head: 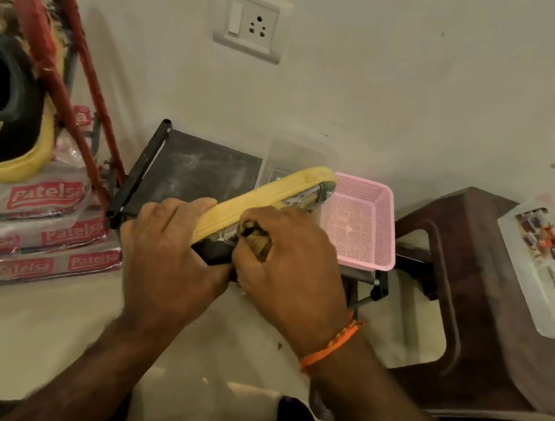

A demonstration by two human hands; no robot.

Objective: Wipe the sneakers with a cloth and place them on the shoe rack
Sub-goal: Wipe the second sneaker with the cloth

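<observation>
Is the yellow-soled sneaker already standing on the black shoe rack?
No, the yellow-soled sneaker is held in the air by the left hand, above the black shoe rack.

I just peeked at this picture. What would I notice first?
Right in the middle, two hands hold a sneaker with a yellow sole: the left hand grips it while the right hand rubs it with a bunched cloth. Behind them sits a pink basket.
</observation>
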